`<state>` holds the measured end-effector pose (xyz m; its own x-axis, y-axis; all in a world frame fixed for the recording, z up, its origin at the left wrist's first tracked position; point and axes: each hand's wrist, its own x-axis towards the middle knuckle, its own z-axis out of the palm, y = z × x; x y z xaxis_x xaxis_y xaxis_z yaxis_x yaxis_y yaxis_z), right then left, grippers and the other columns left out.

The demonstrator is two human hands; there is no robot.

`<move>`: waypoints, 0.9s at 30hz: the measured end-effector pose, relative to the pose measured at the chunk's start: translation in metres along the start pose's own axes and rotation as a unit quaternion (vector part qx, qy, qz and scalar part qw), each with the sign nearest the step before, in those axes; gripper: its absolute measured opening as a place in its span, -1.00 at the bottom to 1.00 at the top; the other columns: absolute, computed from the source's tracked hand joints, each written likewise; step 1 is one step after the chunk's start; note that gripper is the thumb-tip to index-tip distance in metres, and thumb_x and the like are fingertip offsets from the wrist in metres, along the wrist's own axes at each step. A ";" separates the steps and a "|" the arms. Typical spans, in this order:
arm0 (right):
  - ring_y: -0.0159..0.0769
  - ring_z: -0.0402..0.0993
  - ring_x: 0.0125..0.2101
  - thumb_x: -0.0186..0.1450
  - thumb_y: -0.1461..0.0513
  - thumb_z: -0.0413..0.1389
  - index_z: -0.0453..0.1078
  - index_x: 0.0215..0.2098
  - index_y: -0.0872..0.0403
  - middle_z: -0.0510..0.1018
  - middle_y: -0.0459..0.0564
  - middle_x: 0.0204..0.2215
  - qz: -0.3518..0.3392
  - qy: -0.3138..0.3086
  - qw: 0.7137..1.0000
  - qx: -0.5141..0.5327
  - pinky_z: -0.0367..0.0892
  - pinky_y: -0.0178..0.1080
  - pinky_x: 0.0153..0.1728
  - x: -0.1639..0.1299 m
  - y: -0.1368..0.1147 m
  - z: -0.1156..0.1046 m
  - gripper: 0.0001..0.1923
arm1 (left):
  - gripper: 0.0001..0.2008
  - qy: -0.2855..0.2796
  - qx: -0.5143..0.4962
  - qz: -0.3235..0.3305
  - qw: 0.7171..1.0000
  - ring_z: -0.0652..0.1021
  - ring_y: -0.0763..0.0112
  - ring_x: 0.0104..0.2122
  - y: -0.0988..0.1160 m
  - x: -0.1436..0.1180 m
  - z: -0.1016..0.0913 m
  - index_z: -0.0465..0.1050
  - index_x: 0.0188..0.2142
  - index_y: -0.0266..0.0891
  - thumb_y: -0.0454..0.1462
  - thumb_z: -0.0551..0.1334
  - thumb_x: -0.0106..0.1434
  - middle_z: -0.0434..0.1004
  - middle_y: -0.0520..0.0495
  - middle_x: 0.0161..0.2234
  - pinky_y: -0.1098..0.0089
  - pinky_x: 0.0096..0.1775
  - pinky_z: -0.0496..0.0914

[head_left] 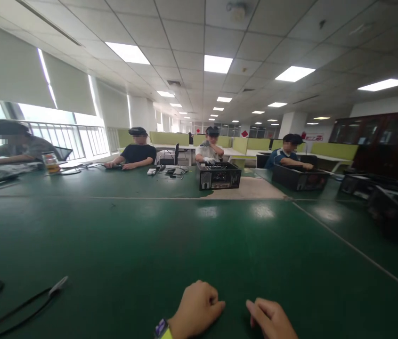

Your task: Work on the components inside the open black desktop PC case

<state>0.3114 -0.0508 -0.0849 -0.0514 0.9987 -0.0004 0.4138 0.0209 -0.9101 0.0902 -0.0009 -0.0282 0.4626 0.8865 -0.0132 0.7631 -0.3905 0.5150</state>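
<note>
My left hand (199, 308) is closed in a loose fist over the green table (170, 254), with the thumb pointing right. On its wrist is a watch with a yellow-green band (166, 333). To its right, my right hand (272, 316) has curled fingers, the forefinger reaching a little toward the left hand. A gap of bare green surface separates the two hands, and nothing shows in either. Nearest on the left lies a black cable (25, 308) with a pale plug end (58, 285).
Across the table several people sit. An open black computer case (220, 177) stands before one person, another case (301, 178) before a person at right. Dark equipment (396, 202) crowds the right edge. A jar of amber liquid (51, 163) and loose cables (172, 171) lie farther back.
</note>
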 end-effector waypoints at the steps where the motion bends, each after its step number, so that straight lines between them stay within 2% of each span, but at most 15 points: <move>1: -0.32 0.28 -0.47 0.26 -0.18 -0.07 0.32 -0.58 0.07 0.29 -0.12 -0.61 -0.010 -0.005 1.000 -0.013 0.20 -0.29 -0.35 0.002 -0.006 -0.001 -0.44 | -0.62 0.001 0.007 0.005 1.000 0.25 0.53 -0.59 0.001 0.000 0.001 0.21 -0.67 -0.24 -0.10 0.15 0.17 0.20 0.13 -0.66 0.45 -0.40 0.17; 4: -0.27 0.37 -0.36 0.29 -0.13 -0.09 0.40 -0.43 0.07 0.45 -0.07 -0.47 -0.035 -0.025 0.998 -0.056 0.23 -0.30 -0.28 0.004 -0.021 0.002 -0.51 | -0.68 0.002 0.013 0.017 1.000 0.34 0.50 -0.54 0.002 -0.002 0.003 0.31 -0.61 -0.22 -0.10 0.16 0.17 0.34 0.11 -0.61 0.46 -0.40 0.16; 8: -0.25 0.44 -0.29 0.30 -0.06 -0.09 0.47 -0.28 -0.01 0.56 -0.06 -0.34 -0.047 -0.031 0.994 -0.097 0.25 -0.32 -0.23 0.002 -0.019 0.006 -0.59 | -0.80 0.010 0.015 0.022 1.000 0.43 0.43 -0.44 -0.001 -0.003 0.005 0.44 -0.49 -0.15 -0.12 0.19 0.16 0.49 0.11 -0.51 0.43 -0.34 0.19; 16: -0.27 0.44 -0.43 0.27 0.03 -0.07 0.48 -0.36 -0.04 0.54 -0.10 -0.50 -0.015 -0.048 0.972 -0.230 0.17 -0.30 -0.40 0.002 -0.012 0.009 -0.67 | -0.86 0.004 0.011 0.020 1.000 0.45 0.40 -0.41 -0.002 -0.003 0.005 0.49 -0.44 -0.11 -0.16 0.20 0.14 0.53 0.11 -0.47 0.39 -0.29 0.21; 27: -0.30 0.44 -0.38 0.26 0.07 -0.06 0.46 -0.38 -0.08 0.56 -0.15 -0.46 -0.017 -0.041 0.968 -0.247 0.16 -0.34 -0.37 -0.002 -0.014 0.009 -0.73 | -0.87 -0.007 0.019 0.007 1.000 0.46 0.39 -0.37 0.002 -0.004 0.001 0.48 -0.41 -0.10 -0.21 0.15 0.12 0.52 0.12 -0.45 0.41 -0.29 0.23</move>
<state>0.2975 -0.0532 -0.0764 -0.1360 0.9904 -0.0241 0.7939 0.0943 -0.6007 0.0905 -0.0055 -0.0273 0.4796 0.8773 -0.0192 0.7729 -0.4120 0.4826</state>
